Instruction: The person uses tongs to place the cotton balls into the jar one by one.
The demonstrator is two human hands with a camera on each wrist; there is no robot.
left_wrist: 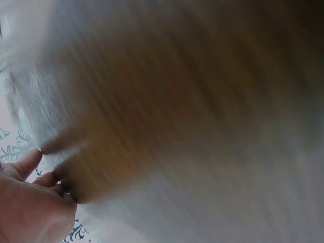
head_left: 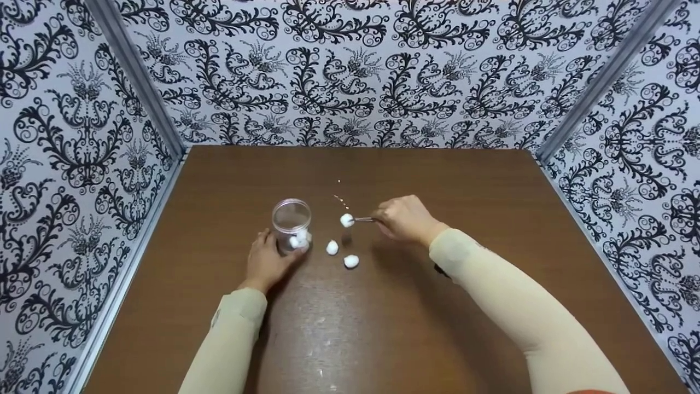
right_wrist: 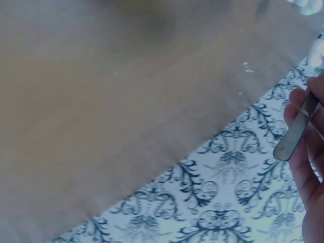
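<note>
Fluffy white cotton ball is right of the clear round plastic jar, at the tips of silver metal tweezers pinched in my right hand, just past the fingers. My left hand is wrapped round the jar.

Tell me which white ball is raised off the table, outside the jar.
The white ball at the tips of the tweezers in the right hand; two loose balls lie on the table, others sit inside the clear jar.

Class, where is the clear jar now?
In the head view, the clear jar is gripped by the left hand, left of two loose white balls.
</note>
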